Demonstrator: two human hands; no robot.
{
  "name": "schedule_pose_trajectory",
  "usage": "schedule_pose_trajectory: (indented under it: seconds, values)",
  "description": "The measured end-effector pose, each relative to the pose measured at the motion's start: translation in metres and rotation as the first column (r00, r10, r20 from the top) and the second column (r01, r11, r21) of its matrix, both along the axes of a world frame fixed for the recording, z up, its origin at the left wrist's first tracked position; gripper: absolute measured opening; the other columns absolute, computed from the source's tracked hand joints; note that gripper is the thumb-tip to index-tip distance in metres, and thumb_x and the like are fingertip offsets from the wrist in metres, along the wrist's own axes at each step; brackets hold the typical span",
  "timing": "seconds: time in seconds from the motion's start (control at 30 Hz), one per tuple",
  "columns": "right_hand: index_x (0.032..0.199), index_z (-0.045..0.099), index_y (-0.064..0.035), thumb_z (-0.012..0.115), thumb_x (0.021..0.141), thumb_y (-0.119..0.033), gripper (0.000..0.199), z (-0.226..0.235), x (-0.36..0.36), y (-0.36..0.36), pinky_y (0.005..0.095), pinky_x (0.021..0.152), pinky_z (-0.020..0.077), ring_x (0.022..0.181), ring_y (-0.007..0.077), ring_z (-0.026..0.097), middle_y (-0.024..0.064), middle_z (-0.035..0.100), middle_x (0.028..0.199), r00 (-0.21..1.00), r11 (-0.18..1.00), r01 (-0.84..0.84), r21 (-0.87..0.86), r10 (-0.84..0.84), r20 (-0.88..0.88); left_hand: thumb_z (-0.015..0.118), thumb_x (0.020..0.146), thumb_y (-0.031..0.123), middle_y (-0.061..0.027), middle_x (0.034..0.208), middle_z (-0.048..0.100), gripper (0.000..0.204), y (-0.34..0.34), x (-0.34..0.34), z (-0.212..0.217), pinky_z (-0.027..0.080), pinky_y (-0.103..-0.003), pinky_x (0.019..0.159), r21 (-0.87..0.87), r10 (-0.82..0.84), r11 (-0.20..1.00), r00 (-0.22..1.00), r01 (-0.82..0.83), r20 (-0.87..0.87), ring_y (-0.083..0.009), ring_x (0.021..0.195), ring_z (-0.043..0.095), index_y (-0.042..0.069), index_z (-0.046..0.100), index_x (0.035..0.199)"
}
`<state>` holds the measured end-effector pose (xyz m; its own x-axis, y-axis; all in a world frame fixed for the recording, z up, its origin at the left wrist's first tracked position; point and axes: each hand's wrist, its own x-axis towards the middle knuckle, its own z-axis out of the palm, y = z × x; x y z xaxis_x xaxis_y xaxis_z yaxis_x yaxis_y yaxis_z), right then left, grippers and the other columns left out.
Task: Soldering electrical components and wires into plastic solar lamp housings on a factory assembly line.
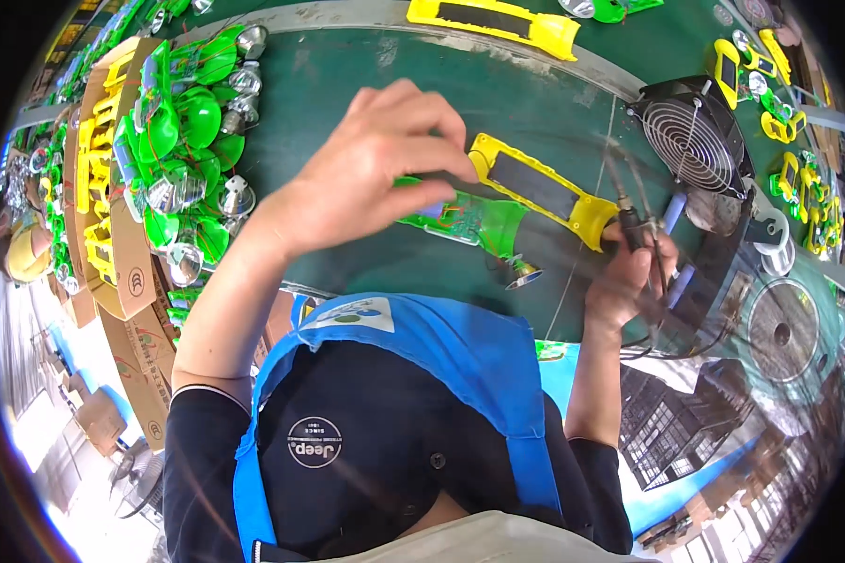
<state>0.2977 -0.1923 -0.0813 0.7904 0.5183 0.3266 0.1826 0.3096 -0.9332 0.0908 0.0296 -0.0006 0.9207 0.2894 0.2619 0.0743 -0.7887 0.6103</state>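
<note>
My left hand (380, 159) hovers over the green plastic housing (507, 225), its fingers bent and the thumb apart from the index finger. Nothing shows between them. Inside the housing lie a green circuit board (465, 218) and thin red wires; a small silver reflector lamp (523, 274) hangs off its near end. Just beyond lies a yellow frame (535, 188) with a dark panel, close to my left fingertips. My right hand (634, 272) is closed round a soldering iron (632, 225), with the iron's upper part blurred. Its fingers are beside the frame's right end.
Green housings with silver reflectors (197, 122) pile up at left, beside a cardboard box (127, 281) of yellow parts. A black fan (690, 136) stands at right, near a solder spool (773, 228). Another yellow frame (498, 23) lies on the far ledge. Cables run near my right wrist.
</note>
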Motion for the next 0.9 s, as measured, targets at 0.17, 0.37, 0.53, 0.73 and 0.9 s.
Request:
schedule_pose_trajectory:
  seconds: [0.17,0.37,0.53,0.73,0.9]
  values:
    - [0.113,0.046,-0.0015,0.055,0.095,-0.027,0.033,0.008,0.011,0.016,0.0414,0.090,0.0454,0.092,0.0256,0.062,0.0163,0.059,0.103,0.991,0.994,0.068,-0.085,-0.057,0.124,0.075,0.069,0.009,0.0008,0.102,0.056,0.016,-0.019,0.006,-0.019,0.036,-0.036,0.081,-0.021,-0.044,0.999,0.993,0.046,0.108,-0.0211,0.092,0.052,0.014,0.064,0.080]
    - [0.116,0.047,-0.0024,0.055,0.096,-0.024,0.031,0.010,-0.008,0.046,0.0331,0.086,0.0474,0.090,0.0207,0.063,0.0112,0.059,0.104,0.982,0.995,-0.098,-0.014,0.095,-0.164,0.068,0.069,0.013,0.0018,0.084,0.059,0.016,-0.058,0.022,-0.028,0.038,-0.035,0.086,0.317,-0.106,0.947,0.980,0.049,0.167,-0.0186,0.093,0.055,0.012,0.061,0.084]
    - [0.112,0.048,-0.0031,0.059,0.094,-0.033,0.037,0.017,-0.034,0.047,0.0281,0.081,0.0459,0.087,0.0141,0.059,0.0092,0.060,0.099,0.968,0.975,-0.220,-0.037,0.213,-0.133,0.070,0.068,0.011,0.0022,0.078,0.058,0.015,-0.065,0.035,-0.035,0.039,-0.034,0.083,0.252,0.100,0.957,0.977,-0.147,0.190,-0.0178,0.088,0.055,0.013,0.061,0.080]
    - [0.113,0.050,-0.0099,0.053,0.096,-0.034,0.029,0.012,-0.017,0.021,0.0491,0.106,0.0353,0.099,0.0211,0.058,0.0090,0.059,0.106,0.852,0.933,-0.331,0.141,0.359,-0.381,0.067,0.069,0.008,0.0009,0.076,0.056,0.011,-0.064,0.042,-0.032,0.038,-0.034,0.075,0.352,0.219,0.914,0.976,-0.203,-0.006,-0.0186,0.078,0.054,0.012,0.060,0.077]
    - [0.099,0.053,-0.0006,0.057,0.089,-0.021,0.023,0.030,0.031,-0.012,0.0447,0.096,0.0437,0.072,0.0172,0.056,0.0149,0.063,0.087,0.850,0.885,-0.425,-0.189,0.318,-0.420,0.062,0.073,0.010,-0.0034,0.071,0.055,0.005,-0.060,0.055,-0.025,0.039,-0.034,0.071,0.417,0.183,0.904,0.968,-0.096,-0.173,-0.0205,0.075,0.055,0.009,0.057,0.072]
